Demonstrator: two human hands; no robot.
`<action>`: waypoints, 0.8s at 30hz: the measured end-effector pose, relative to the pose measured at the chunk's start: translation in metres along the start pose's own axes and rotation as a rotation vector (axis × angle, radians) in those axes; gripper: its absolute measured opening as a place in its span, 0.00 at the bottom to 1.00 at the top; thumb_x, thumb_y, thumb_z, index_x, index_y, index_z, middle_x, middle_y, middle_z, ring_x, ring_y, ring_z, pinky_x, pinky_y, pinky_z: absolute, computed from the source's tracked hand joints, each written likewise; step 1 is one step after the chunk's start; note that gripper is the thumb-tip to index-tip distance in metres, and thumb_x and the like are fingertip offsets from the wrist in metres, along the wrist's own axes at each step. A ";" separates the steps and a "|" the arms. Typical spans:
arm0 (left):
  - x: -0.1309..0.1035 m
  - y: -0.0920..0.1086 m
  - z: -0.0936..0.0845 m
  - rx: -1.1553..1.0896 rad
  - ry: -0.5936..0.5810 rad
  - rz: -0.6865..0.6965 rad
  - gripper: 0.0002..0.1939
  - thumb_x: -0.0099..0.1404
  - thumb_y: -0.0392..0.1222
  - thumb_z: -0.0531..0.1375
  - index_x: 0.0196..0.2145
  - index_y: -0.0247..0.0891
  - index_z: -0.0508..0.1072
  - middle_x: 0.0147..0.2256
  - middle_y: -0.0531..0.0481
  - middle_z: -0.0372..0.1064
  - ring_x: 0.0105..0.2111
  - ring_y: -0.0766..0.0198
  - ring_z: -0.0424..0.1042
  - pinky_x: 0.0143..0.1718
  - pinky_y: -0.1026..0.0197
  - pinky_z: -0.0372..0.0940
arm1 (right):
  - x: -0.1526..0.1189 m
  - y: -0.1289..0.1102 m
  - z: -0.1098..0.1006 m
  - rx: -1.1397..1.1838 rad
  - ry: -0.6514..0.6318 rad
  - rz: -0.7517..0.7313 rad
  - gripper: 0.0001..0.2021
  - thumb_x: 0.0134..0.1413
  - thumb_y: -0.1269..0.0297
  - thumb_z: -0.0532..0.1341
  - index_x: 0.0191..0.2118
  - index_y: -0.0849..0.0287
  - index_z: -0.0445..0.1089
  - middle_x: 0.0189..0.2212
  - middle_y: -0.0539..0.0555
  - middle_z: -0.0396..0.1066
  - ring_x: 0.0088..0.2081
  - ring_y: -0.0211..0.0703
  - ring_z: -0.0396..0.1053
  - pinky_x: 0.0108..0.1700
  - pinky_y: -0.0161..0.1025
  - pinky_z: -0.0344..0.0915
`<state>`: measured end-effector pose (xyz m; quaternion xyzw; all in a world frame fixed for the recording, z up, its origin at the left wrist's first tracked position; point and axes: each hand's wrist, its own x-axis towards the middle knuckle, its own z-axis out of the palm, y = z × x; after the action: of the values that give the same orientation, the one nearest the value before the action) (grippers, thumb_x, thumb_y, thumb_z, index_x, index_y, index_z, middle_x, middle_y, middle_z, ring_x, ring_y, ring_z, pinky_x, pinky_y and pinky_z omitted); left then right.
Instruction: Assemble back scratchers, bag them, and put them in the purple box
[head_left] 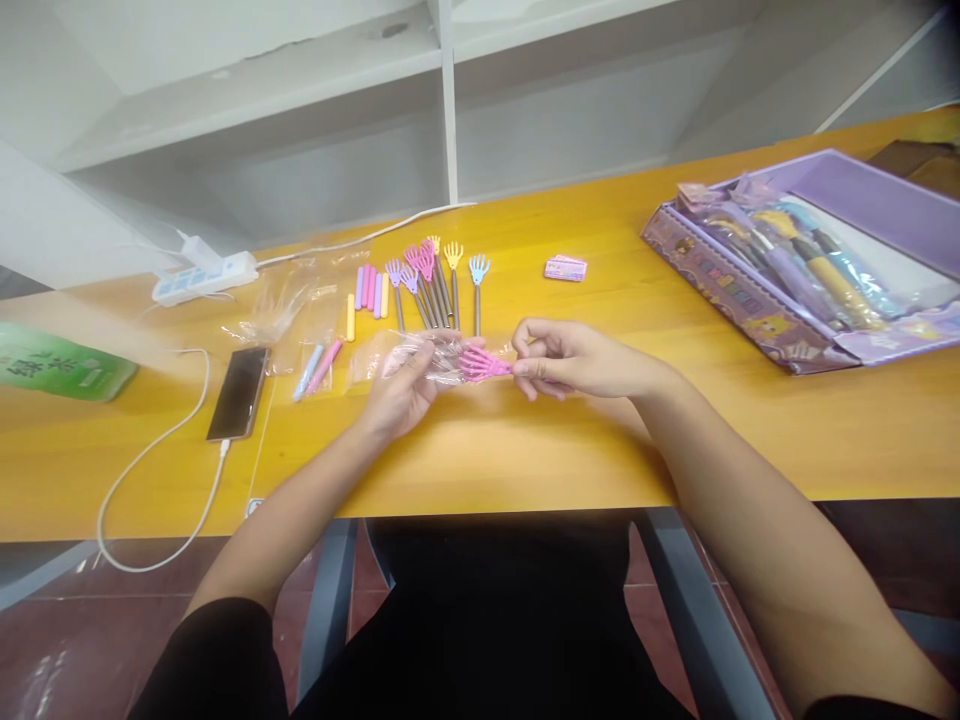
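Note:
Between my two hands is a pink hand-shaped back scratcher head (484,364), its fingers pointing left. My right hand (559,360) pinches its narrow end. My left hand (411,385) grips a crinkled clear plastic bag (444,360), whose edge meets the pink fingers; whether they are inside it I cannot tell. Just beyond lie several back scratchers with dark metal rods and coloured heads, among them a yellow one (454,256) and a blue one (478,268). Left of these are short pastel handle tubes (373,291), and nearer me a blue tube (307,371) beside a pink tube (325,366).
A purple display box (739,290) of packaged items stands at right. Small pink cards (565,268) lie at the back. To the left are loose clear bags (289,310), a phone (238,394) on a white cable, a power strip (204,278) and a green bottle (64,362).

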<state>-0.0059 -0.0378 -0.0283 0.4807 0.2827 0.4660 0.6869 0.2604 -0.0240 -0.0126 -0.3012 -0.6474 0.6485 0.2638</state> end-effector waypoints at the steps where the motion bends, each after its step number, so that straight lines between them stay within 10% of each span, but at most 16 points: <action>1: 0.000 -0.001 -0.001 -0.002 0.001 -0.006 0.20 0.71 0.58 0.65 0.50 0.40 0.76 0.53 0.40 0.81 0.57 0.46 0.79 0.61 0.40 0.72 | 0.000 0.000 0.000 -0.008 -0.004 0.004 0.20 0.67 0.49 0.67 0.38 0.53 0.58 0.25 0.48 0.76 0.18 0.30 0.59 0.21 0.32 0.55; 24: -0.004 -0.008 0.006 -0.004 -0.040 -0.006 0.21 0.71 0.56 0.67 0.53 0.39 0.78 0.55 0.38 0.80 0.57 0.48 0.79 0.58 0.46 0.75 | 0.007 0.010 0.008 -0.033 0.099 0.006 0.23 0.61 0.46 0.71 0.37 0.53 0.58 0.25 0.48 0.76 0.20 0.33 0.65 0.22 0.33 0.60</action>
<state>0.0008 -0.0448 -0.0335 0.4876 0.2693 0.4547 0.6950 0.2508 -0.0246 -0.0226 -0.3392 -0.6431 0.6230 0.2886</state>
